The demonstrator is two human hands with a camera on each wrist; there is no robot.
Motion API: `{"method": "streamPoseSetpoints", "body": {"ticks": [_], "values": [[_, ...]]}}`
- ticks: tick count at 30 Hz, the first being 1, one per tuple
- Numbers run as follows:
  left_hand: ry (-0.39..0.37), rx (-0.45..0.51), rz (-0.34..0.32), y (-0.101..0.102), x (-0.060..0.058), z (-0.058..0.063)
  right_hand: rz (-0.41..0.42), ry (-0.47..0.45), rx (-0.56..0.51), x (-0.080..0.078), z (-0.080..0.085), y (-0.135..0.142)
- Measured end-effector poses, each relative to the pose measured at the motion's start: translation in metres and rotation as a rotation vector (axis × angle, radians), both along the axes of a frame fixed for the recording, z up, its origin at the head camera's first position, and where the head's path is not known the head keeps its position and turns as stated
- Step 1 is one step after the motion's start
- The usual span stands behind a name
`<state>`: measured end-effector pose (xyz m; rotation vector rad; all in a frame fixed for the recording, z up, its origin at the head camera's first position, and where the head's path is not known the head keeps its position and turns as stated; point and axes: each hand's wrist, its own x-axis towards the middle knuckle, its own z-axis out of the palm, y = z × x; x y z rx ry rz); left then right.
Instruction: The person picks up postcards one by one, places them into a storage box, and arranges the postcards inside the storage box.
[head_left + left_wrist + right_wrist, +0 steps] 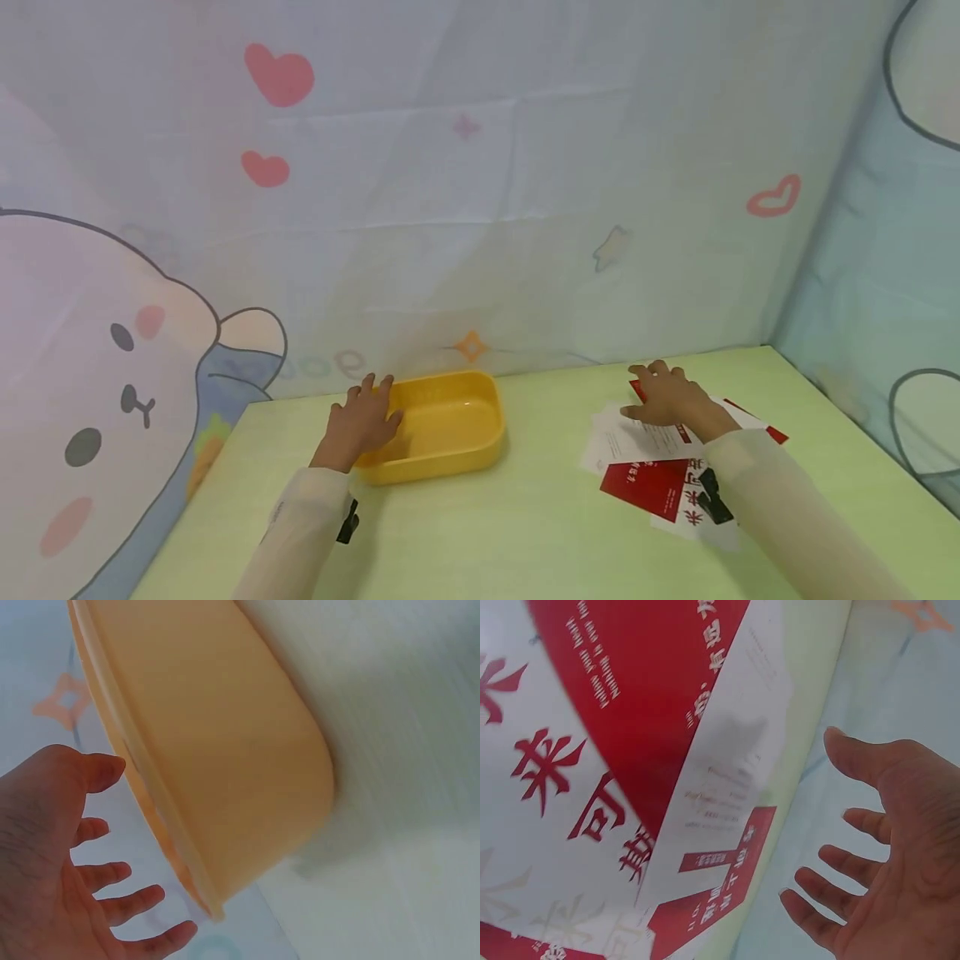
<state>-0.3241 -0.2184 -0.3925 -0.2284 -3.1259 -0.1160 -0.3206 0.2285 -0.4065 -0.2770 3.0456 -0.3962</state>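
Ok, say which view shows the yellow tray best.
The head view: the yellow tray shows its inside and most of its rim, the left hand hiding part. The left wrist view shows mostly its outer wall, cropped at the top; the right wrist view shows none.

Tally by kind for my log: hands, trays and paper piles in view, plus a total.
Hands: 2 (left hand, right hand)
Yellow tray: 1
Paper pile: 1 (overlapping sheets, not countable singly)
Total: 4
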Motion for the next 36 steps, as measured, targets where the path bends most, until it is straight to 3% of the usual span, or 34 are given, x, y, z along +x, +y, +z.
{"method": "streamPoseSetpoints", "body": {"ticks": [18,24,36], "values": [[-0.036,-0.002,0.109,-0.013,0.004,-0.008,-0.031,-0.125,0.0,0.005,-0.012,0.026],[-0.052,0.013,0.156,-0.015,-0.001,-0.009,-0.025,-0.156,-0.006,0.003,-0.019,0.033],[-0.071,0.027,0.202,-0.022,0.002,-0.013,-0.029,-0.202,0.036,0.003,-0.02,0.03]]}}
